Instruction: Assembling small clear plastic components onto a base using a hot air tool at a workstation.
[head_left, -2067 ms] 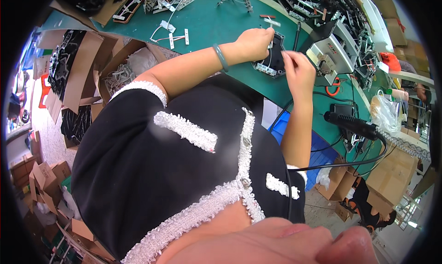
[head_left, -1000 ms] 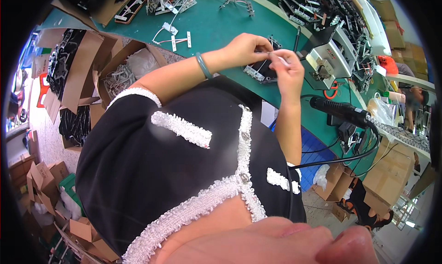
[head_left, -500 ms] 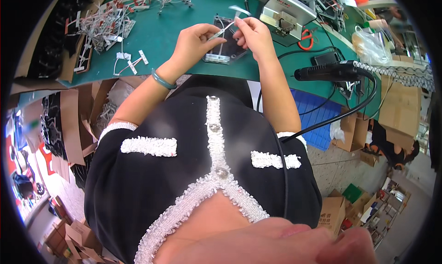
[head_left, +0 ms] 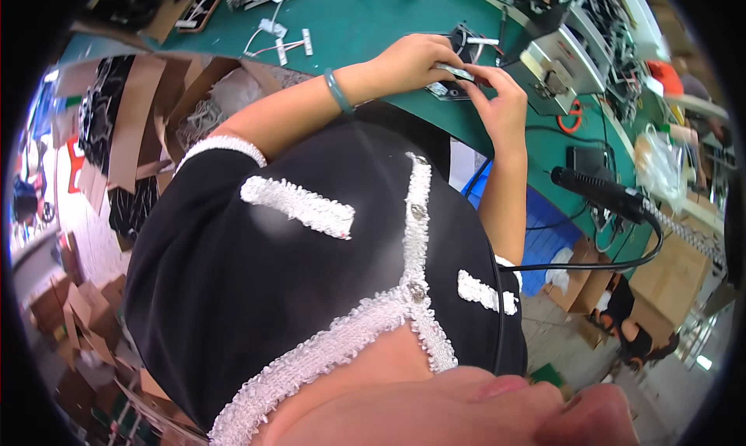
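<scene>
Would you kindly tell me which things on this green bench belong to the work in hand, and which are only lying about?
In hand:
- small black framed part, at the bench edge under both hands
- thin pale strip, pinched between left hand and right hand

Lying about:
- white connector leads
- grey metal box
- black corded handheld tool
- orange-handled cutters
- brown cardboard boxes

table [head_left: 373, 26]: green | dress [head_left: 311, 290]: black, white trim | bracelet [head_left: 337, 90]: green
</scene>
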A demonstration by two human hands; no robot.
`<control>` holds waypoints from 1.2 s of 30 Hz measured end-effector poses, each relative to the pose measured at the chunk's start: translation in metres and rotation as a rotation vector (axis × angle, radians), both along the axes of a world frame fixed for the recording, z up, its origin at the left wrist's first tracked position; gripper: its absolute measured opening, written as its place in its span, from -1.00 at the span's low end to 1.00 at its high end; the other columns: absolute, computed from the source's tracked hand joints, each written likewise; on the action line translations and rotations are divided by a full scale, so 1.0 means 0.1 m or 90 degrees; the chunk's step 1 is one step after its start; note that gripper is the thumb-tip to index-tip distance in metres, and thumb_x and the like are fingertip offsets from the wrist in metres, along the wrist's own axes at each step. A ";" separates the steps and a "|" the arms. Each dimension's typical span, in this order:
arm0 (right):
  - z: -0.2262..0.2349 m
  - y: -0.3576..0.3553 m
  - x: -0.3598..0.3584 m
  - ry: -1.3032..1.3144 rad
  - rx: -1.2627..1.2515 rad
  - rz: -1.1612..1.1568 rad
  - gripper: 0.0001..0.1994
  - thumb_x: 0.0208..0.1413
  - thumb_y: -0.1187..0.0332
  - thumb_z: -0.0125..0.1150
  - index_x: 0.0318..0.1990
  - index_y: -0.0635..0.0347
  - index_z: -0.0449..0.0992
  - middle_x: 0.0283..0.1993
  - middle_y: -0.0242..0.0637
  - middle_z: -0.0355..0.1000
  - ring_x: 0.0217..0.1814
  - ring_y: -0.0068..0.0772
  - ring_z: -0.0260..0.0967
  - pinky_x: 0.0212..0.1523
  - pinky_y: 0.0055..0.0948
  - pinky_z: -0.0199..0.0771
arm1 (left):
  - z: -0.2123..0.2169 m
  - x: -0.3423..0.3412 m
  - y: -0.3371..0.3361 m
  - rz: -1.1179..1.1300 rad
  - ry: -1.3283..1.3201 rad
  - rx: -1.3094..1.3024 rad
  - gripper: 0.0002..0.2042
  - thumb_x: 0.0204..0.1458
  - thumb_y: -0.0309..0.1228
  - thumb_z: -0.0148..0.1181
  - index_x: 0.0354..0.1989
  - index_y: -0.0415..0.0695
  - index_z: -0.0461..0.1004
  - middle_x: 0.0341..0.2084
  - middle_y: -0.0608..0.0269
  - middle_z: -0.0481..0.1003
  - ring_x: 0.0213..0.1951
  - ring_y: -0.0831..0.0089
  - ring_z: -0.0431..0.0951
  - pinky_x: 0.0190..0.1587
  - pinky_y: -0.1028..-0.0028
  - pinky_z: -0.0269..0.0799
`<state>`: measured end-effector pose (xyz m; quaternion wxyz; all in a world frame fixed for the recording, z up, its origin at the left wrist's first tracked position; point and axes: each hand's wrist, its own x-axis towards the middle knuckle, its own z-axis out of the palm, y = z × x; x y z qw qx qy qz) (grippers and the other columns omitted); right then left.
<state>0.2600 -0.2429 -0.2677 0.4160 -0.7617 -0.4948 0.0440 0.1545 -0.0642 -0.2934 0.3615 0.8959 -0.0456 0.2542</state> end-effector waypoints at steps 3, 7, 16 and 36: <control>-0.06 0.00 -0.02 -0.031 -0.004 -0.031 -0.80 -0.06 0.50 0.38 -0.22 0.27 0.61 -0.30 -0.25 0.55 -0.30 -0.42 0.52 -0.22 -0.50 0.49 | 0.05 -0.05 0.06 -0.084 0.062 -0.050 -0.62 -0.14 -0.47 0.35 -0.06 -0.06 0.56 -0.25 0.22 0.52 -0.27 0.29 0.53 -0.22 0.35 0.50; -0.04 0.00 -0.14 0.020 0.014 -0.076 -0.84 -0.06 0.49 0.38 -0.27 0.28 0.61 -0.37 -0.26 0.54 -0.37 -0.48 0.50 -0.29 -0.53 0.47 | -0.04 -0.13 0.19 -0.068 -0.014 0.042 -0.53 -0.15 -0.49 0.35 0.04 -0.05 0.50 -0.20 0.19 0.49 -0.23 0.31 0.52 -0.19 0.39 0.51; -0.03 0.05 -0.20 -0.019 -0.034 -0.052 -0.87 -0.08 0.44 0.38 -0.33 0.20 0.61 -0.40 -0.28 0.52 -0.42 -0.37 0.50 -0.37 -0.47 0.45 | -0.08 -0.18 -0.06 -0.025 0.132 -0.181 -0.54 -0.17 -0.56 0.33 0.01 -0.12 0.48 -0.18 0.19 0.48 -0.28 0.36 0.53 -0.20 0.42 0.51; -0.26 -0.06 -0.22 0.135 0.065 -0.102 -0.68 -0.08 0.59 0.36 -0.14 0.27 0.43 -0.35 -0.28 0.57 -0.33 -0.56 0.48 -0.19 -0.55 0.46 | -0.16 -0.18 -0.18 -0.010 -0.035 -0.084 -0.79 -0.07 -0.45 0.33 -0.21 -0.09 0.61 -0.35 0.21 0.53 -0.24 0.25 0.52 -0.15 0.33 0.46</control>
